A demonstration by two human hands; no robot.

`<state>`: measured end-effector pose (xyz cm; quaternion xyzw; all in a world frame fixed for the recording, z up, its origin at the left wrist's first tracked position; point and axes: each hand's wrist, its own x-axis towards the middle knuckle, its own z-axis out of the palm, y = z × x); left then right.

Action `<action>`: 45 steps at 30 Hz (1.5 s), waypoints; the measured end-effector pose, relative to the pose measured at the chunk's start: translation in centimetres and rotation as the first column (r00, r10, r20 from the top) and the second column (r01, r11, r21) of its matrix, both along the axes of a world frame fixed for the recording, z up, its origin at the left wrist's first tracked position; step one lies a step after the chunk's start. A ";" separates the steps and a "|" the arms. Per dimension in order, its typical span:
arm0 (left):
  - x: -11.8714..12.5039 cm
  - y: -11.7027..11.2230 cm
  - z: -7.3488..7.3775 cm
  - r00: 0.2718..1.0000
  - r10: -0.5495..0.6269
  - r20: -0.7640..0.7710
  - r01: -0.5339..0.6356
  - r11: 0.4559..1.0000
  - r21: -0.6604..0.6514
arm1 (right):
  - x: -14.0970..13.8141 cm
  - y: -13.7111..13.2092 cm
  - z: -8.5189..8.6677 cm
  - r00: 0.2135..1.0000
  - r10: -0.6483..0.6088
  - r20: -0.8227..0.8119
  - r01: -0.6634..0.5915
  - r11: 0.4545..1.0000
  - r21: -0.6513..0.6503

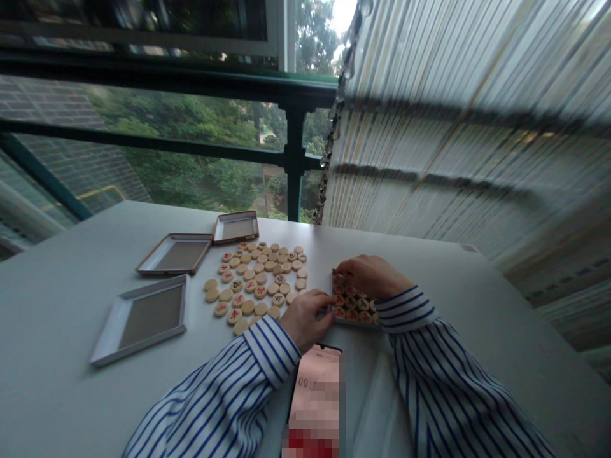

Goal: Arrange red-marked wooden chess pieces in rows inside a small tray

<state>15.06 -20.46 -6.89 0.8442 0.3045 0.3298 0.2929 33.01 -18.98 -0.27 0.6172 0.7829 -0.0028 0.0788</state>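
A shallow box filled with rows of round wooden Chinese chess pieces lies to the right of centre on the table. My left hand has its fingers curled against the box's left side, closed on that edge. Reaching over the far part of the box, my right hand is closed, its fingertips pinched down at a piece in the far left corner. The right hand hides part of the rows. Many loose pieces lie spread left of the box, some showing red or black characters, others plain side up.
On the left lie an open tray and a brown-rimmed lid, with a smaller brown-edged one behind. A phone showing a timer lies in front, between my forearms. A window and string curtain stand beyond the white table.
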 end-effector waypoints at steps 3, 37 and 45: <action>-0.1 0.0 0.1 0.999 0.035 0.032 -0.035 0.999 -0.015 | 0.6 -0.3 0.8 0.998 -0.033 -0.048 0.036 0.997 0.067; -10.1 3.6 4.4 0.679 0.680 0.277 -0.727 0.674 0.127 | -1.3 -2.7 4.9 0.994 0.024 -0.106 0.041 0.821 0.570; -10.0 3.7 3.3 0.712 0.656 0.252 -0.701 0.688 0.190 | -1.6 -2.4 4.2 0.990 0.070 -0.122 -0.009 0.899 0.438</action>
